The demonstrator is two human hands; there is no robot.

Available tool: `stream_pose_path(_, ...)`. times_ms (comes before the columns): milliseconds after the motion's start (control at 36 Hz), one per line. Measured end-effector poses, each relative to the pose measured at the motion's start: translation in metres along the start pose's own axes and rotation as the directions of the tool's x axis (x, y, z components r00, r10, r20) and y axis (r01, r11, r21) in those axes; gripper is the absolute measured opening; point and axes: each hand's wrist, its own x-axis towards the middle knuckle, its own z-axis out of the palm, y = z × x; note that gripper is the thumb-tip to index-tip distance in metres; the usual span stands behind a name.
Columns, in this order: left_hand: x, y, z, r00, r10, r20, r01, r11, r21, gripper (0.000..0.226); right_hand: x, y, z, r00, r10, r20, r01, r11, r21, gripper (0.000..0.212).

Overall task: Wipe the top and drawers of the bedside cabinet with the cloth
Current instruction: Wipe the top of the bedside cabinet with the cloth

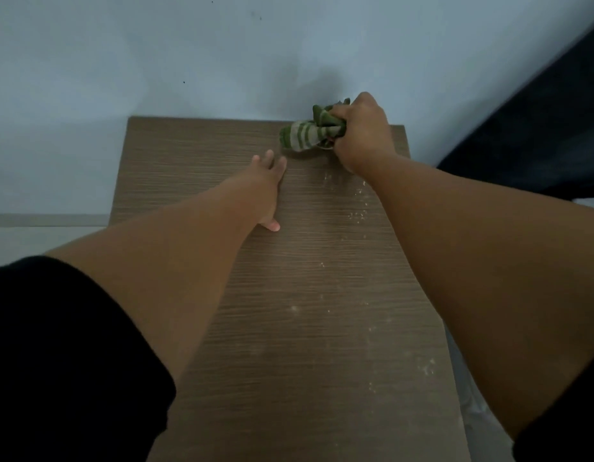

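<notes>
The brown wood-grain top of the bedside cabinet [195, 155] fills the middle of the head view, seen from above. White dust specks [359, 215] lie along its right half. My right hand [362, 135] grips a bunched green-and-white striped cloth [305, 133] at the far right corner of the top, near the wall. My left hand [267, 188] rests flat on the top with straight fingers, just left of and nearer than the cloth. The drawers are hidden below the top.
A pale blue wall [222, 55] stands right behind the cabinet. A dark bed or mattress edge [539, 121] runs along the right side. Light floor and a skirting strip [45, 221] show to the left of the cabinet.
</notes>
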Motion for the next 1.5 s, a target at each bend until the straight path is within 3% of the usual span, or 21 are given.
stream_pose_path(333, 0.012, -0.005, -0.001, 0.999, 0.005, 0.038, -0.002, 0.997, -0.077, 0.129, 0.029, 0.004, 0.029, 0.997, 0.062, 0.040, -0.056, 0.990, -0.131, 0.039)
stream_pose_path(556, 0.012, -0.007, 0.001, 0.999, 0.014, 0.039, -0.011, 0.998, -0.060, 0.127, 0.029, 0.007, 0.038, 0.995, 0.098, 0.009, -0.097, 0.992, -0.076, 0.038)
stream_pose_path(778, 0.017, -0.006, 0.005, 0.999, -0.045, -0.002, 0.045, 0.998, -0.043, 0.127, 0.008, 0.005, 0.034, 0.994, 0.079, 0.072, -0.073, 0.994, -0.082, 0.038)
stream_pose_path(1056, -0.002, -0.004, 0.029, 0.986, -0.094, -0.136, 0.063, 0.974, -0.218, 0.100, -0.057, 0.000, 0.035, 0.990, 0.077, 0.118, -0.068, 0.995, -0.078, 0.039)
stream_pose_path(1222, -0.020, 0.003, 0.042, 0.992, -0.055, -0.116, 0.034, 0.984, -0.178, 0.079, -0.103, -0.003, 0.033, 0.983, 0.077, 0.167, -0.063, 0.994, -0.091, 0.041)
stream_pose_path(1500, -0.060, 0.011, 0.079, 0.993, -0.027, -0.111, 0.012, 0.991, -0.133, 0.083, -0.175, -0.007, 0.031, 0.969, 0.076, 0.236, -0.047, 0.991, -0.125, 0.038)
